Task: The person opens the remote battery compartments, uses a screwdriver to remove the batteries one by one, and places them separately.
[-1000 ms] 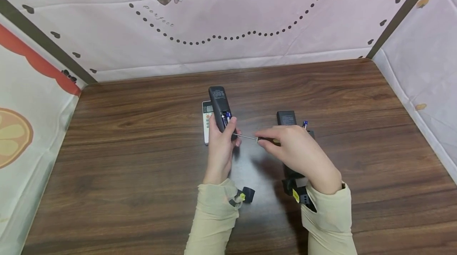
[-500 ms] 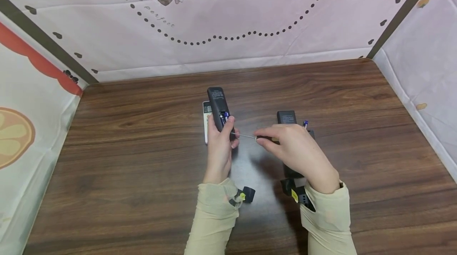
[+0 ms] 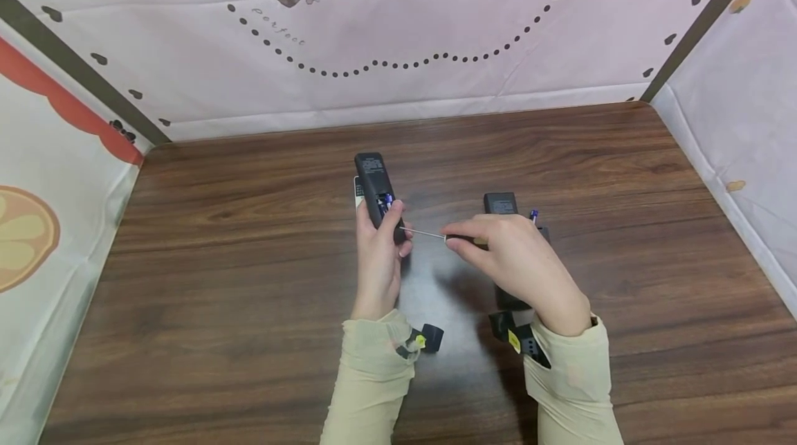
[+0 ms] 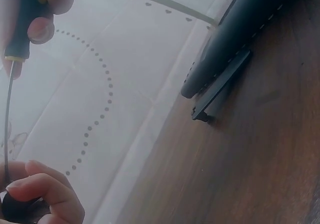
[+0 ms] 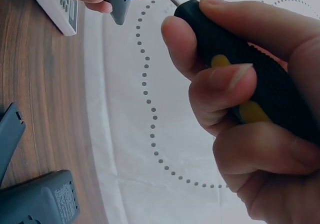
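My left hand (image 3: pixel 378 261) grips a black remote control (image 3: pixel 371 178), its back facing up and its battery bay uncovered. Inside the bay a blue battery (image 3: pixel 389 200) shows beside the thumb. My right hand (image 3: pixel 526 261) holds a screwdriver (image 3: pixel 425 232) by its dark handle with yellow patches, fingers wrapped round it in the right wrist view. The thin metal shaft points left, and its tip meets the lower end of the remote by the left fingers. Exactly where the tip sits is hidden. A white device with buttons (image 5: pixel 62 7) lies mostly behind the held remote.
On the brown wooden table (image 3: pixel 236 258), a second black remote (image 3: pixel 500 203) lies partly under the right hand. Beside it stick out a blue battery (image 3: pixel 533 216) and other black parts. A thin black cover (image 4: pixel 222 87) lies next to a remote. Printed cloth walls (image 3: pixel 436 95) border the table.
My left hand has shifted slightly left with the remote, which covers more of the white device. The screwdriver tip has followed it, and the right hand has barely moved.
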### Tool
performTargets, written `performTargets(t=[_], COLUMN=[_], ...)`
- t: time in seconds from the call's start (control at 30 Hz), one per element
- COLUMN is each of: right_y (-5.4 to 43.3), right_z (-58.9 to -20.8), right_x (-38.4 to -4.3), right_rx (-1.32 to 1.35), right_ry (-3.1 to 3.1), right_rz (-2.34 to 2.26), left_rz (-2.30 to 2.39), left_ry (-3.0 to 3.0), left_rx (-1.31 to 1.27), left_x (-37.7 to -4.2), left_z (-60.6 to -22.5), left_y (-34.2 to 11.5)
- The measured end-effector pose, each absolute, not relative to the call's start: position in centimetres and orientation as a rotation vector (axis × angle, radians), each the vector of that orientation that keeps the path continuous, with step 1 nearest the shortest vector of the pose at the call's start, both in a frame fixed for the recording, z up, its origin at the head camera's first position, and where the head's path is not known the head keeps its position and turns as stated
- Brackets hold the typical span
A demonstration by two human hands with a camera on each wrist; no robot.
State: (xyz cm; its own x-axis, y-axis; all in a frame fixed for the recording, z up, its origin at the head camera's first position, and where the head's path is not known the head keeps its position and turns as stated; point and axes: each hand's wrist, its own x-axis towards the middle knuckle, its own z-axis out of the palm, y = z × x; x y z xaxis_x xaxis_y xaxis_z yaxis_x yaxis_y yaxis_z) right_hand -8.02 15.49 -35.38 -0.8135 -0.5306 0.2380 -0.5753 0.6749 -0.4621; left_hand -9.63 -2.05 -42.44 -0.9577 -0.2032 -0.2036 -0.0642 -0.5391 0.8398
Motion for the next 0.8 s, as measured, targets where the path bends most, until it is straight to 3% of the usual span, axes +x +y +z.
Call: performTargets(t=[0.53, 0.8], right_y=[17.5, 19.7], right_z=[-35.0, -35.1], right_x=[-8.4, -8.8], right_rx=[0.805, 0.578], right_ry=[-2.945, -2.828], right_rz=[0.912, 0.976], left_rz=[-2.740, -2.559], left_ry=[-1.378, -1.823], left_rx=[0.366, 0.345], left_x=[-9.7, -9.7], left_z=[-42.6, -43.1], left_y=[-1.6, -0.8])
